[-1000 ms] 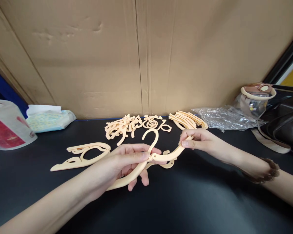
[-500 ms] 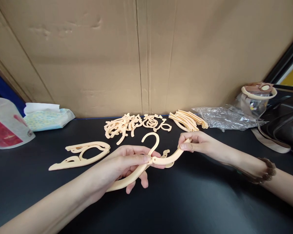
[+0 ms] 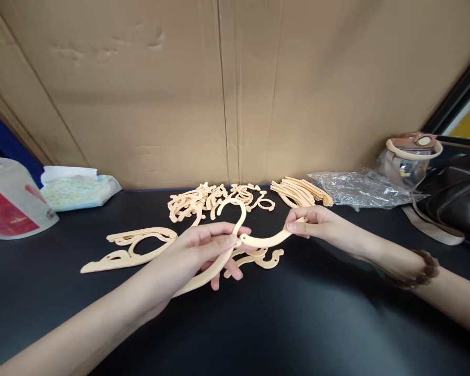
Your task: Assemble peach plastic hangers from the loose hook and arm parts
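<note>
A cream plastic folding hanger (image 3: 206,275) is held between both hands above the black table. My left hand (image 3: 209,248) pinches it at the joint below its hook (image 3: 241,211), thumb on top; some of the lower fingers hang loose. At the right, my right hand (image 3: 309,222) closes round the outer end of a short curved arm piece (image 3: 266,241), whose inner end meets the joint. Beneath the hands lie loose cream hanger parts (image 3: 272,260), partly hidden by my left fingers. A folded hanger (image 3: 141,250) rests on the table left of my left wrist.
At the back lie a pile of short curved parts (image 3: 188,201), hook pieces (image 3: 245,194) and a stack of long arms (image 3: 301,192). Clear plastic bags (image 3: 360,188) and a bottle (image 3: 409,162) are right. A tissue pack (image 3: 78,188) and a white tub (image 3: 15,198) stand left, before cardboard (image 3: 160,94).
Both hands have raised the hanger slightly, and its hook has shifted up and left. The short arm piece now lies flatter. More of the loose parts beneath shows.
</note>
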`<state>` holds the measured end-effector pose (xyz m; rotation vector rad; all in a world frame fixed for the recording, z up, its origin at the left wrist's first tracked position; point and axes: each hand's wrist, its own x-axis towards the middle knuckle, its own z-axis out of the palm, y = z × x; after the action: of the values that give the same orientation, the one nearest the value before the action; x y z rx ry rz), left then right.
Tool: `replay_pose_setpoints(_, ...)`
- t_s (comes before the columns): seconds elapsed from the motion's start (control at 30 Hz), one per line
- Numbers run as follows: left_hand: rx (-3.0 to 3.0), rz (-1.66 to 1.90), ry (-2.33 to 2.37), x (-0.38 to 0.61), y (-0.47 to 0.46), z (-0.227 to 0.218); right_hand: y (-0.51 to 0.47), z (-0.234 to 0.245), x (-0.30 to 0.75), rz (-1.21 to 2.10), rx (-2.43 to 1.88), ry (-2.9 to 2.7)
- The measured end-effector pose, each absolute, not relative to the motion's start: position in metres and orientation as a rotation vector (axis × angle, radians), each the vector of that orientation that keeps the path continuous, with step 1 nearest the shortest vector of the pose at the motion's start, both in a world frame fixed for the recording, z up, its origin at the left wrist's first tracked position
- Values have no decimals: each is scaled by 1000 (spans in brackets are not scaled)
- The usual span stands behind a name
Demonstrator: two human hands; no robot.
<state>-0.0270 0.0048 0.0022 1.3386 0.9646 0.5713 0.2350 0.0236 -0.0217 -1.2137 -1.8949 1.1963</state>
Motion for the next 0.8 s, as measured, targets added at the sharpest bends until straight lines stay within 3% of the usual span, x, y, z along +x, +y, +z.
replay_pose_setpoints(0.8, 1405, 469, 907, -31, 10, 0, 20, -24, 231, 1131, -1136, -1885)
